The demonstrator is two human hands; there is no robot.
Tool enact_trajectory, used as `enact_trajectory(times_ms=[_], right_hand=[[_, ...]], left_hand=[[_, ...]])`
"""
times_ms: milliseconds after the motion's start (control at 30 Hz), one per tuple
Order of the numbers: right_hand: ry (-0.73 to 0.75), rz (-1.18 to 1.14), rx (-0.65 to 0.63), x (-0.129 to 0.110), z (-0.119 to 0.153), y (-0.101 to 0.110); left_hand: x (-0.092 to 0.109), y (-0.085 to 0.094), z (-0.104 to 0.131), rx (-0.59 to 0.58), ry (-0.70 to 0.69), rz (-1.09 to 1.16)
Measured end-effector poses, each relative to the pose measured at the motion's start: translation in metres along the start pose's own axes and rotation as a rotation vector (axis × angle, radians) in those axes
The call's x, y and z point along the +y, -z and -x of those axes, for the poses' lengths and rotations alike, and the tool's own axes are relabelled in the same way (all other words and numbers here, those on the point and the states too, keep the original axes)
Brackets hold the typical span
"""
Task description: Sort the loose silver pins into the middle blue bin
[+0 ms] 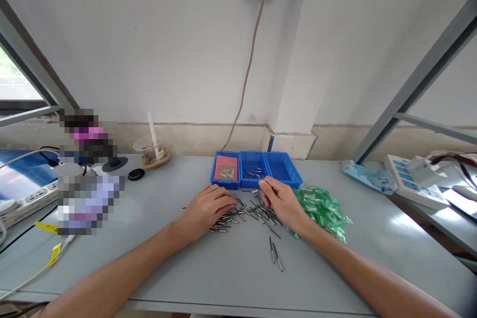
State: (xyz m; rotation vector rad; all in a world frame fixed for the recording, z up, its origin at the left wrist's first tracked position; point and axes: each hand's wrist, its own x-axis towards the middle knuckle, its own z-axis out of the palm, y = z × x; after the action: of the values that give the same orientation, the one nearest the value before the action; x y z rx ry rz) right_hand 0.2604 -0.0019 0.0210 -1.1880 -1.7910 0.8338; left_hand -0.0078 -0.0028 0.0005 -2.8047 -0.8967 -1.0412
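Observation:
Slim metal rods (265, 215), each with a brighter, thicker part, lie in a loose pile on the grey table. My left hand (208, 207) rests palm down at the pile's left side, fingers stretched over some rods and nothing seen in its grasp. Above the pile's right side, my right hand (282, 202) is closed in a pinch close to the front of the middle blue bin (254, 183); what its fingertips hold is too small to make out. Several rods lie inside that bin. Two loose rods (276, 254) lie nearer the front edge.
The left blue bin (213, 179) holds a red sheet and a clear packet of small pieces. Right of it stands another blue bin (294, 177). Green plastic packaging (325, 211) lies beside my right forearm. Power strips (413, 184), a lidded cup (148, 145) and cables flank the workspace.

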Motion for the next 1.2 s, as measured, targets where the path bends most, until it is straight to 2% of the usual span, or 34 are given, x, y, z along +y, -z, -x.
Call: enact_trajectory(times_ms=[233, 433, 600, 833, 1033, 1200], right_hand=[[-0.048, -0.184, 0.083, -0.003, -0.002, -0.005], [-0.076, -0.429, 0.021, -0.006, -0.002, -0.005], [-0.075, -0.433, 0.023, -0.011, 0.000, -0.003], [-0.078, -0.439, 0.015, -0.004, -0.002, -0.005], [-0.105, -0.416, 0.015, -0.005, 0.000, -0.006], [-0.114, -0.323, 0.047, -0.007, 0.002, -0.005]], left_hand=[[-0.004, -0.002, 0.002, 0.087, -0.017, 0.020], [-0.004, -0.001, 0.000, 0.142, 0.017, 0.107], [-0.003, 0.001, -0.001, 0.150, 0.059, 0.137], [-0.002, 0.001, -0.001, 0.131, 0.101, 0.150], [0.000, 0.004, -0.004, 0.168, 0.068, 0.099], [0.000, 0.006, -0.002, 0.130, 0.085, 0.097]])
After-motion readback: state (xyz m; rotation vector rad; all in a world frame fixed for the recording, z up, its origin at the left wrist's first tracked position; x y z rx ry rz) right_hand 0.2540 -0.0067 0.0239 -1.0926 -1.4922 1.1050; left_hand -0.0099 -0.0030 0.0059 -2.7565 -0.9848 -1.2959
